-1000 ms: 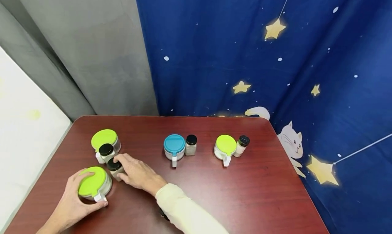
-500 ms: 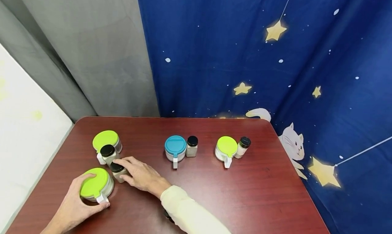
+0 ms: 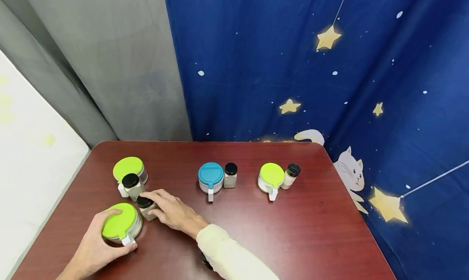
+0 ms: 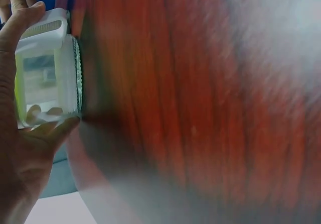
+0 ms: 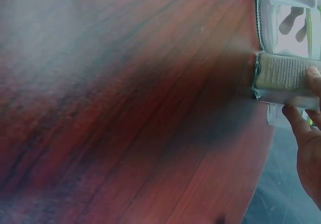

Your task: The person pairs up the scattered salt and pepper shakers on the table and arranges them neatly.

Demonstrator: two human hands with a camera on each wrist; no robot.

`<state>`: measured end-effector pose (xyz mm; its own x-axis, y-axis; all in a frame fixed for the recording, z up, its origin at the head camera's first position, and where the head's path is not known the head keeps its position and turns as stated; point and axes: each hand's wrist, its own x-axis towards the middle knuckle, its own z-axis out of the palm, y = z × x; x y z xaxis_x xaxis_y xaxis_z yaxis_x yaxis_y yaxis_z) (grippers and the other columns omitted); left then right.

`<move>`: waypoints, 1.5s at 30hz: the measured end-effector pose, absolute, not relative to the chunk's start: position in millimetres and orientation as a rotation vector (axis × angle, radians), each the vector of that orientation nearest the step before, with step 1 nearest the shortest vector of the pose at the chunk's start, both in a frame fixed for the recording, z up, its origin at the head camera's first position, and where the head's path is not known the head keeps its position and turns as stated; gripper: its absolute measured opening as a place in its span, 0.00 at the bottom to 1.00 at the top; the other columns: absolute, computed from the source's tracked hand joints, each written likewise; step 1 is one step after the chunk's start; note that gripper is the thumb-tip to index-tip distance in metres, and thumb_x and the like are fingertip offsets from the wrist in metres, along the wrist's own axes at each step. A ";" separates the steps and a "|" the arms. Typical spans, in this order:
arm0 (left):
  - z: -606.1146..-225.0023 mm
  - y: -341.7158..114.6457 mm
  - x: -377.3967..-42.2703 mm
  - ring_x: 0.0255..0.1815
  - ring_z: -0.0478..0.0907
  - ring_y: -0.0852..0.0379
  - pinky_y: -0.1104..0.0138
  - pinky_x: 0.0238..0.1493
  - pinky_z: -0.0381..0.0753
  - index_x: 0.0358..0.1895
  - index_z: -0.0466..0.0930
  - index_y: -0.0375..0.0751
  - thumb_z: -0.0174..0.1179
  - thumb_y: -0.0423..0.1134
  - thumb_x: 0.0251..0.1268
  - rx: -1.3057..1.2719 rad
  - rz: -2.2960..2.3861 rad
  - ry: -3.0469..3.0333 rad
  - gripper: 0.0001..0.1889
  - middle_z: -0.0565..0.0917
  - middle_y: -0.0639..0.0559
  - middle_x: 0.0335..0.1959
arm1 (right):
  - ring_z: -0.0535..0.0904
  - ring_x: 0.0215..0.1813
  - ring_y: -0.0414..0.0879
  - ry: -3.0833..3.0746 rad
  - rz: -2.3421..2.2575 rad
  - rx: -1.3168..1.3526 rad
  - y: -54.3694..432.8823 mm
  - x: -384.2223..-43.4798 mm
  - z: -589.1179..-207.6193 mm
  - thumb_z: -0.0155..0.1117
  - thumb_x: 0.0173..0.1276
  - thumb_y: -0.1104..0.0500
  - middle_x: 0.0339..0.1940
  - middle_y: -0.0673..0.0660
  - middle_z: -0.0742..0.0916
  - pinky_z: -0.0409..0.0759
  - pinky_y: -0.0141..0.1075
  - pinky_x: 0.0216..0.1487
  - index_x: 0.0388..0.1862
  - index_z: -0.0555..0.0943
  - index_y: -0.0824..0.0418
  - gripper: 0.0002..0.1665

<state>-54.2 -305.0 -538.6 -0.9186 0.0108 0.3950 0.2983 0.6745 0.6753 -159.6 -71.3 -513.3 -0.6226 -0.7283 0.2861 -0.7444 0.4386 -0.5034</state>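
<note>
My left hand (image 3: 97,237) grips a clear round jar with a lime-green lid (image 3: 119,222), thumb at its white handle (image 3: 129,240) and fingers around the far side. In the left wrist view the jar's clear wall (image 4: 42,78) shows between thumb and fingers. Just right of it, my right hand (image 3: 176,213) holds a small square spice jar with a black lid (image 3: 147,211) between thumb and fingers. Printed text shows on that spice jar (image 5: 283,73) in the right wrist view. Both jars stand upright on the table, close together.
Behind them, another green-lidded jar (image 3: 128,169) stands with a black-lidded spice jar (image 3: 132,187) in front. Farther right are a blue-lidded jar (image 3: 210,176) beside a spice jar (image 3: 230,178), and a green-lidded jar (image 3: 271,176) beside a shaker (image 3: 290,177). Curtains hang behind the table.
Both hands have slid a little to the right together with the green-lidded jar and the black-lidded spice jar they hold. The head view has shifted slightly; the other jars stay in place.
</note>
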 end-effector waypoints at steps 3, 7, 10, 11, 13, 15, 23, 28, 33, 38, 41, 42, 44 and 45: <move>-538.3 -301.1 -53.0 0.55 0.63 0.70 0.83 0.53 0.56 0.64 0.72 0.38 0.90 0.36 0.19 -0.269 -1.118 -2.513 0.55 0.69 0.52 0.61 | 0.70 0.64 0.28 -2.621 0.972 1.345 -68.5 -158.7 -514.3 0.63 0.76 0.53 0.66 0.45 0.76 0.66 0.22 0.62 0.78 0.65 0.43 0.34; -537.3 -297.2 -54.0 0.56 0.63 0.70 0.83 0.54 0.56 0.64 0.73 0.38 0.90 0.36 0.18 -0.297 -1.117 -2.492 0.55 0.70 0.50 0.62 | 0.70 0.63 0.27 -2.586 0.984 1.344 -64.0 -157.2 -515.4 0.64 0.76 0.53 0.65 0.45 0.76 0.65 0.22 0.62 0.77 0.66 0.44 0.34; -535.5 -295.2 -55.5 0.57 0.63 0.70 0.83 0.55 0.56 0.63 0.73 0.37 0.90 0.35 0.16 -0.306 -1.123 -2.473 0.55 0.70 0.49 0.62 | 0.70 0.64 0.27 -2.559 0.982 1.352 -60.5 -155.8 -515.5 0.64 0.76 0.53 0.65 0.46 0.76 0.65 0.22 0.62 0.78 0.66 0.45 0.34; -534.5 -294.4 -55.6 0.57 0.63 0.70 0.83 0.55 0.56 0.63 0.73 0.37 0.90 0.35 0.16 -0.307 -1.126 -2.470 0.55 0.70 0.49 0.62 | 0.70 0.64 0.27 -2.551 0.982 1.355 -59.1 -155.1 -514.9 0.64 0.76 0.53 0.65 0.46 0.76 0.65 0.22 0.62 0.78 0.66 0.45 0.34; -532.5 -292.0 -55.6 0.57 0.63 0.70 0.83 0.55 0.56 0.63 0.73 0.37 0.91 0.35 0.16 -0.312 -1.130 -2.464 0.55 0.70 0.49 0.63 | 0.70 0.64 0.28 -2.538 0.979 1.359 -56.4 -154.3 -513.7 0.64 0.76 0.53 0.65 0.46 0.76 0.65 0.22 0.62 0.78 0.66 0.46 0.34; -529.5 -289.0 -55.4 0.57 0.63 0.71 0.83 0.55 0.56 0.64 0.73 0.38 0.91 0.36 0.17 -0.314 -1.128 -2.476 0.55 0.70 0.49 0.64 | 0.70 0.64 0.28 -2.525 0.981 1.360 -53.0 -153.8 -511.8 0.64 0.75 0.53 0.65 0.46 0.77 0.65 0.22 0.62 0.77 0.67 0.46 0.34; -517.5 -275.6 -58.7 0.58 0.63 0.70 0.83 0.55 0.56 0.64 0.74 0.44 0.91 0.41 0.19 -0.351 -1.100 -2.515 0.54 0.69 0.50 0.64 | 0.68 0.67 0.29 -2.455 1.030 1.365 -38.4 -153.0 -507.2 0.64 0.76 0.54 0.68 0.48 0.76 0.65 0.24 0.64 0.78 0.67 0.50 0.34; -513.9 -267.7 -62.0 0.58 0.65 0.69 0.83 0.56 0.57 0.63 0.74 0.45 0.91 0.40 0.18 -0.409 -1.100 -2.513 0.54 0.69 0.53 0.64 | 0.68 0.68 0.29 -2.443 1.079 1.337 -25.9 -148.5 -505.2 0.65 0.75 0.55 0.68 0.49 0.77 0.65 0.24 0.64 0.77 0.69 0.52 0.33; -511.6 -258.8 -61.2 0.58 0.66 0.68 0.82 0.55 0.58 0.63 0.73 0.47 0.91 0.41 0.19 -0.431 -1.113 -2.527 0.54 0.68 0.53 0.65 | 0.71 0.66 0.32 -2.403 1.099 1.321 -13.6 -143.2 -501.9 0.68 0.73 0.56 0.66 0.51 0.78 0.68 0.24 0.62 0.75 0.71 0.53 0.33; -509.0 -245.7 -59.3 0.60 0.66 0.66 0.81 0.56 0.59 0.63 0.73 0.48 0.91 0.44 0.20 -0.479 -1.124 -2.533 0.53 0.68 0.51 0.67 | 0.72 0.64 0.32 -2.383 1.131 1.308 3.1 -137.2 -499.7 0.69 0.72 0.57 0.65 0.50 0.79 0.69 0.24 0.61 0.74 0.72 0.54 0.33; -507.3 -235.3 -60.4 0.60 0.67 0.65 0.81 0.56 0.60 0.63 0.73 0.51 0.91 0.48 0.21 -0.506 -1.122 -2.553 0.53 0.68 0.52 0.67 | 0.74 0.63 0.33 -2.395 1.179 1.282 17.0 -132.0 -498.8 0.69 0.72 0.58 0.66 0.50 0.78 0.71 0.24 0.60 0.74 0.71 0.54 0.33; -506.9 -231.6 -61.1 0.61 0.67 0.64 0.81 0.56 0.60 0.64 0.73 0.52 0.90 0.50 0.23 -0.522 -1.122 -2.559 0.53 0.68 0.53 0.67 | 0.74 0.62 0.33 -2.400 1.206 1.269 22.0 -130.1 -498.8 0.68 0.72 0.58 0.66 0.50 0.78 0.71 0.24 0.59 0.75 0.71 0.54 0.33; -506.1 -224.2 -62.6 0.61 0.68 0.62 0.80 0.57 0.61 0.65 0.72 0.53 0.89 0.52 0.25 -0.558 -1.124 -2.570 0.52 0.68 0.54 0.67 | 0.76 0.61 0.34 -2.410 1.242 1.245 31.7 -126.1 -498.9 0.68 0.73 0.59 0.66 0.51 0.77 0.73 0.24 0.57 0.75 0.70 0.55 0.34; -506.0 -220.7 -63.4 0.61 0.68 0.61 0.80 0.58 0.61 0.65 0.72 0.53 0.89 0.53 0.26 -0.579 -1.124 -2.565 0.52 0.68 0.53 0.67 | 0.76 0.61 0.34 -2.418 1.271 1.234 36.1 -124.1 -499.0 0.67 0.73 0.60 0.66 0.51 0.77 0.73 0.24 0.56 0.75 0.70 0.56 0.34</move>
